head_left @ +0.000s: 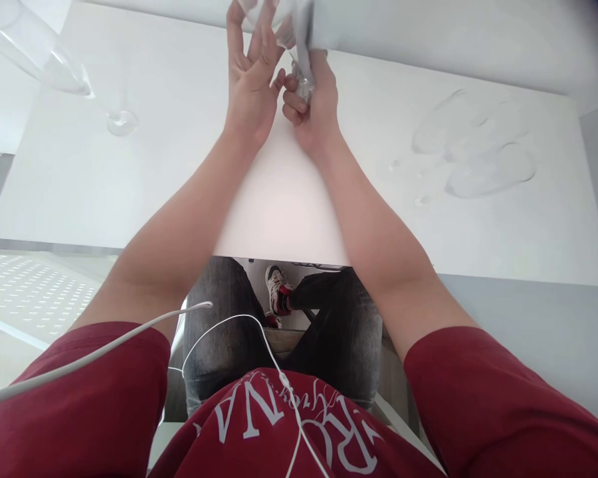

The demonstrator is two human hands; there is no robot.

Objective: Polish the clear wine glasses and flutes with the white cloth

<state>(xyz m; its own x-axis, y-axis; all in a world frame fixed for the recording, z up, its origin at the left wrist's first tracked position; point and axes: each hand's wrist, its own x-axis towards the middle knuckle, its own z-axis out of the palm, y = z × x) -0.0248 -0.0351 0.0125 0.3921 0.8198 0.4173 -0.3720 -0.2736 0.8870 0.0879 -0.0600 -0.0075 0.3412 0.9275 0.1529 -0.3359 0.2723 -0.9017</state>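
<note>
Both my hands are raised over the far middle of a white table [289,199]. My right hand [313,106] is closed around the stem of a clear glass [299,40] that reaches up to the top edge of the view. A pale cloth or sheet hangs against the glass. My left hand [252,79] has its fingers spread and rests against the bowl of the same glass from the left. The upper part of the glass is cut off by the frame.
Another clear stemmed glass [54,60] lies tilted at the far left, its foot [122,123] on the table. Several clear glasses [478,153] lie on the right side of the table. White cables run across my red shirt.
</note>
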